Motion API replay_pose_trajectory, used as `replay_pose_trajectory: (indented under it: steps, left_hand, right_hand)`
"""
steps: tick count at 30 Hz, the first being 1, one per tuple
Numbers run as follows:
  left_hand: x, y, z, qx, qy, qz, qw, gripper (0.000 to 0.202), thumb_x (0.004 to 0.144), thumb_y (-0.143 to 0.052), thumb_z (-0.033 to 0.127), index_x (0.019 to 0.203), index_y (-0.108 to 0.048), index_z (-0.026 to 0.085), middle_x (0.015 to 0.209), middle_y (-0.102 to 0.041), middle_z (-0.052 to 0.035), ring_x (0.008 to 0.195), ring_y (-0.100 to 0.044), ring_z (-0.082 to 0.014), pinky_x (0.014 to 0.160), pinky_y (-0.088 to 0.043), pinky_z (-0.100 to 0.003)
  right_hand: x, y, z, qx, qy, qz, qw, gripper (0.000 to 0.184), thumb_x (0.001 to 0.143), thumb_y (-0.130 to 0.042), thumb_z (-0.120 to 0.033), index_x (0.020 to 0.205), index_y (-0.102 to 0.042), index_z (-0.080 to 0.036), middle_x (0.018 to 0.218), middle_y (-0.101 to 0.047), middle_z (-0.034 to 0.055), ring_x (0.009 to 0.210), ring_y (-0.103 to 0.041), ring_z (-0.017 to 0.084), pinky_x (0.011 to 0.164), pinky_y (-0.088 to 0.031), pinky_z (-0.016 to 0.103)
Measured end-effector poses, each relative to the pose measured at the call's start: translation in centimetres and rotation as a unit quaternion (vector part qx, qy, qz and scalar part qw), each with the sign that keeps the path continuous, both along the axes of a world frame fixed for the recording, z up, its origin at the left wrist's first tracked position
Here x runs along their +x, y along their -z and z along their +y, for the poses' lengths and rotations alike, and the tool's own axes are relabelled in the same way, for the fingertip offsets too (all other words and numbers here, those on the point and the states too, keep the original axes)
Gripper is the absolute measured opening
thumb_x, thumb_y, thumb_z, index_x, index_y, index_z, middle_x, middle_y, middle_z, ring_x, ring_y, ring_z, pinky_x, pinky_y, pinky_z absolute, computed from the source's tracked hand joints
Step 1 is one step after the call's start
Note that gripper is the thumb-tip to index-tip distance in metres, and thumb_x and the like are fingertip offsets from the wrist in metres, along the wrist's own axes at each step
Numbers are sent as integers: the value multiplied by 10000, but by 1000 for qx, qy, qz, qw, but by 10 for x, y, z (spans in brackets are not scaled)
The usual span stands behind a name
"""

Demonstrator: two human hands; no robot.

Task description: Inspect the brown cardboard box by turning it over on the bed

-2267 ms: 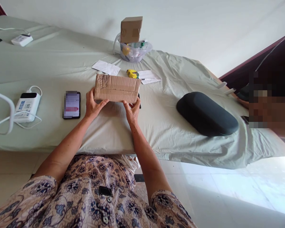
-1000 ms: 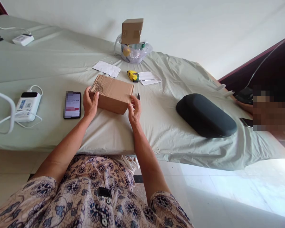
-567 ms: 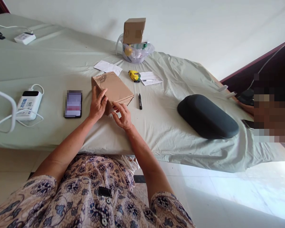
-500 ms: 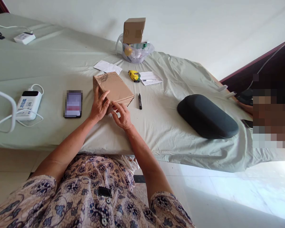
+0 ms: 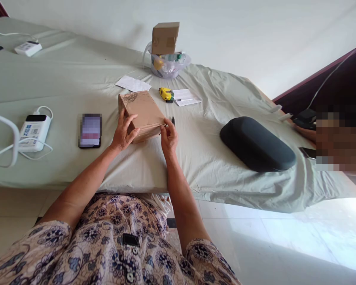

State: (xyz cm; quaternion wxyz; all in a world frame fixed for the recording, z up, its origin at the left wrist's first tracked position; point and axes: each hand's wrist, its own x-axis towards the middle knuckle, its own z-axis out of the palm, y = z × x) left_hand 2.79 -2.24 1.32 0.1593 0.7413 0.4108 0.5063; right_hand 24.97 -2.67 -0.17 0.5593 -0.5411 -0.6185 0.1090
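Note:
A brown cardboard box (image 5: 144, 107) with dark scribble marks at its far left corner lies on the cloth-covered table. My left hand (image 5: 124, 132) holds its left front side, with fingers over the left edge and the thumb at the front. At the right front corner, my right hand (image 5: 169, 136) pinches the box's edge between thumb and fingers. A black marker (image 5: 173, 120) lies just behind my right hand, which partly hides it.
Behind the box are a tape measure (image 5: 166, 94), papers (image 5: 133, 83) and a basin (image 5: 184, 61) bearing a small carton (image 5: 165, 37). A phone (image 5: 90, 131) and power bank (image 5: 34, 132) lie left. Right are a black case (image 5: 257, 144) and another person's arm (image 5: 305, 133).
My right hand has moved right along the box's front, from near my left hand to the right corner. The box has shifted slightly, and the marker is now partly covered.

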Motion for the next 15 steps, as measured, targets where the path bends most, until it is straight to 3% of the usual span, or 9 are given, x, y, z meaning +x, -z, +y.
replay_pose_trajectory:
  steps: [3, 8, 15]
  left_hand:
    - [-2, -2, 0, -1, 6, -4, 1000, 634, 948, -407, 686, 1376, -534, 234, 1592, -369, -148, 1502, -360, -314, 1219, -354, -498]
    - [-3, -6, 0, 4, 3, -7, 1000, 581, 995, -334, 634, 1324, -575, 220, 1567, -424, -146, 1468, -419, -283, 1219, -355, -467]
    - [-3, -9, 0, 8, -17, -29, 999, 568, 1017, -294, 602, 1279, -617, 215, 1542, -480, -152, 1447, -461, -273, 1217, -359, -462]
  right_hand:
    - [1, -2, -1, -19, 36, 67, 997, 485, 906, -569, -554, 1227, -670, -206, 639, -543, -49, 589, -489, 113, 644, -460, 264]
    - [1, -5, 0, -41, 38, 106, 993, 455, 879, -552, -617, 922, -706, -191, 583, -490, -62, 558, -456, 94, 587, -400, 242]
    - [0, -1, 1, -87, -5, 88, 992, 384, 889, -567, -569, 968, -667, -207, 591, -544, -70, 554, -500, 98, 615, -433, 252]
